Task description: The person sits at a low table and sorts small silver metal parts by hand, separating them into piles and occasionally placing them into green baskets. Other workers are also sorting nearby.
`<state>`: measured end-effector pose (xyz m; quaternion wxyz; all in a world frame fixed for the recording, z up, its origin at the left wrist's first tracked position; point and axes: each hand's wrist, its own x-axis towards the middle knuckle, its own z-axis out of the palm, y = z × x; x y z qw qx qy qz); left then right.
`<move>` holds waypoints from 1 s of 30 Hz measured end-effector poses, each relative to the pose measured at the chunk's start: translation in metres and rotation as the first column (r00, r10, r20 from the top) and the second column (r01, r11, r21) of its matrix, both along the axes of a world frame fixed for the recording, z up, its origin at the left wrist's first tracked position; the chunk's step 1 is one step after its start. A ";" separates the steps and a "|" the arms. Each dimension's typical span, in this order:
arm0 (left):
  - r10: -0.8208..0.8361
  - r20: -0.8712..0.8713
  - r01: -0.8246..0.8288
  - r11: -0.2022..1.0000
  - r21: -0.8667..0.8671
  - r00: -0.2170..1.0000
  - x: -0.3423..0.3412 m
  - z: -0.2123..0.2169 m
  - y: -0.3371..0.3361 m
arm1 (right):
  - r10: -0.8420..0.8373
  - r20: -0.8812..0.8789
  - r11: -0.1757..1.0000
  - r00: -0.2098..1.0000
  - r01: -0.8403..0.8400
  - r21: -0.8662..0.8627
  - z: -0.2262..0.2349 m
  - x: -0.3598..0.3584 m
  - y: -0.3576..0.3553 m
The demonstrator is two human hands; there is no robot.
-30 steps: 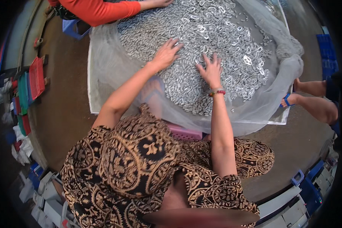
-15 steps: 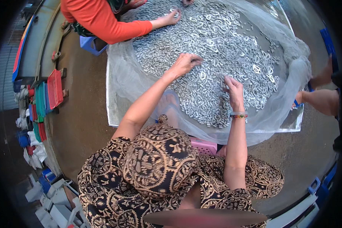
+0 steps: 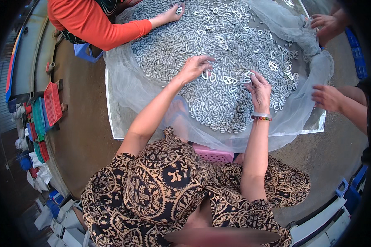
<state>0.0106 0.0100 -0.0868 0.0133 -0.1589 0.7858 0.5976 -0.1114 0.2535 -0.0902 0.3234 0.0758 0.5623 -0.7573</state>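
A wide heap of small silvery oval pieces (image 3: 218,45), some of them open rings, lies on a pale mesh sheet (image 3: 127,86) spread over a flat metal tray (image 3: 113,127). My left hand (image 3: 196,66) rests on the heap with its fingers curled down among the pieces; what is under them is hidden. My right hand (image 3: 259,88), with bracelets at the wrist, is lifted slightly off the heap, and its fingertips pinch a ring-shaped piece (image 3: 248,74).
A person in an orange sleeve (image 3: 99,24) reaches a hand (image 3: 173,12) into the heap's far side. Two more hands (image 3: 327,24) (image 3: 327,96) work at the right edge. A pink basket (image 3: 212,155) sits under the tray, a blue stool (image 3: 84,51) and red basket (image 3: 52,103) stand left.
Both my hands lay flat and spread on the heap; now their fingers are curled, and the right hand has lifted with a ring piece. The view has shifted closer.
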 end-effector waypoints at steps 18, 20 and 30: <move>-0.072 0.080 0.105 0.782 -0.614 0.994 0.009 -0.019 -0.001 | 0.714 -0.429 0.533 0.553 -0.033 0.845 -0.046 0.041 0.008; -0.046 0.226 0.154 0.861 -0.486 0.973 0.007 -0.003 -0.006 | 0.398 -0.332 0.851 0.855 -0.208 0.482 -0.044 0.036 0.008; 0.248 0.288 -0.192 -0.349 0.917 0.925 0.003 -0.017 0.007 | 0.097 0.137 0.951 0.986 -0.051 -0.305 -0.007 0.019 0.009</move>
